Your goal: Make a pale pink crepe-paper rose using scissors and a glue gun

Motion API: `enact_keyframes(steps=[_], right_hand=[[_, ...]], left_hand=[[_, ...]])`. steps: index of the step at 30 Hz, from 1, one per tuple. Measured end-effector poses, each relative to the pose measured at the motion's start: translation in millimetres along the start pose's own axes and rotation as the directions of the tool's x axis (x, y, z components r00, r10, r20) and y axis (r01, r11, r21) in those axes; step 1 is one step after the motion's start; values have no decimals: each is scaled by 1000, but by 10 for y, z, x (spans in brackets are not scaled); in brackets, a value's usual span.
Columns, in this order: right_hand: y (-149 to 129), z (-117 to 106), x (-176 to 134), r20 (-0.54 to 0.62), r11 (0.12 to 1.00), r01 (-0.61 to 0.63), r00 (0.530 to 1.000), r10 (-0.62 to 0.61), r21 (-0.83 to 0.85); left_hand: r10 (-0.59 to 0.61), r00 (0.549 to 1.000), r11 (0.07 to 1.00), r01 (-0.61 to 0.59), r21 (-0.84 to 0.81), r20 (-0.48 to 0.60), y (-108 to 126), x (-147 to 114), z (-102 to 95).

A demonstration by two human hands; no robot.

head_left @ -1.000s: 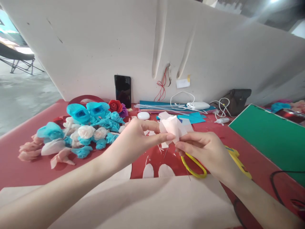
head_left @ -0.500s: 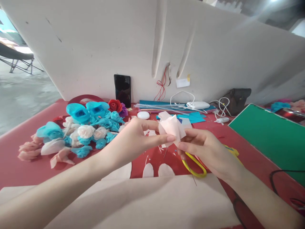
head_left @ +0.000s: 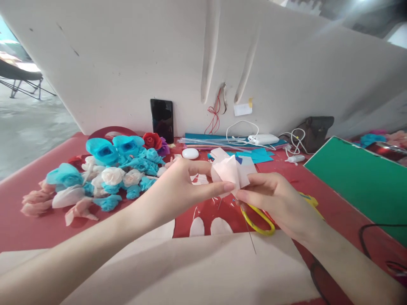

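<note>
A pale pink paper flower (head_left: 226, 170), partly formed with pointed folds, is held between both hands above the middle of the table. My left hand (head_left: 182, 182) has its thumb across the petals and its fingers behind them. At the flower's lower right, my right hand (head_left: 276, 203) pinches the base between thumb and fingers. A thin wire stem (head_left: 251, 239) slants down from below the right fingers. Scissors with yellow handles (head_left: 263, 232) lie under the right hand, their blades hidden. Two pale petal pieces (head_left: 221, 226) rest near a large pale paper sheet (head_left: 178, 271).
Blue, white and pink paper flowers (head_left: 112, 176) pile up at left. A phone (head_left: 162, 120) leans on the back panel. A white power bank (head_left: 263, 139) with cable, a dark pouch (head_left: 319, 132) and a green board (head_left: 365, 182) stand at back and right.
The wire's lower end has swung slightly left and down, with more of it showing. The flower has turned a little in my fingers. Both hands keep nearly the same place.
</note>
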State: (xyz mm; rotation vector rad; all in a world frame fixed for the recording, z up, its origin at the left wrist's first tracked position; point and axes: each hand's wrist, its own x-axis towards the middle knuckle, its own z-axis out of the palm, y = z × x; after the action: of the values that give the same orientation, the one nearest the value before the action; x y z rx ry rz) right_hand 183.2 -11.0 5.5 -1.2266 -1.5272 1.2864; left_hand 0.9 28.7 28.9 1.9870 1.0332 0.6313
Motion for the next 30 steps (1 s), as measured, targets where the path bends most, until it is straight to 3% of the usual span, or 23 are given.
enact_keyframes(steps=[7, 10, 13, 16, 19, 24, 27, 30], right_hand=[[-97, -78, -18, -13, 992, 27, 1000, -29, -126], [-216, -161, -47, 33, 993, -8, 999, 12, -120], [-290, -235, -71, 158, 994, -81, 983, 93, -80], [-261, -273, -74, 302, 982, -158, 936, 183, -106], [-201, -270, -68, 402, 981, -147, 896, 186, -124], [-211, -240, -92, 477, 991, -116, 869, 131, -60], [-230, -238, -111, 487, 984, -131, 856, 176, -125], [-236, -245, -121, 424, 965, -117, 881, 210, -236]], left_hand=[[-16, 1000, 999, 17, 37, -27, 47, -9, -18], [44, 997, 999, -45, -9, -69, -5, 1, -65], [174, 980, 977, -183, -108, -92, -107, 21, -72], [389, 920, 921, -387, -53, 51, -167, 4, -8], [447, 877, 876, -469, 111, 175, -148, -50, 97], [596, 800, 789, -598, 138, 60, -81, -95, 177], [695, 714, 691, -696, 194, 87, -76, -84, 150], [757, 640, 599, -761, 249, 133, -72, -71, 124]])
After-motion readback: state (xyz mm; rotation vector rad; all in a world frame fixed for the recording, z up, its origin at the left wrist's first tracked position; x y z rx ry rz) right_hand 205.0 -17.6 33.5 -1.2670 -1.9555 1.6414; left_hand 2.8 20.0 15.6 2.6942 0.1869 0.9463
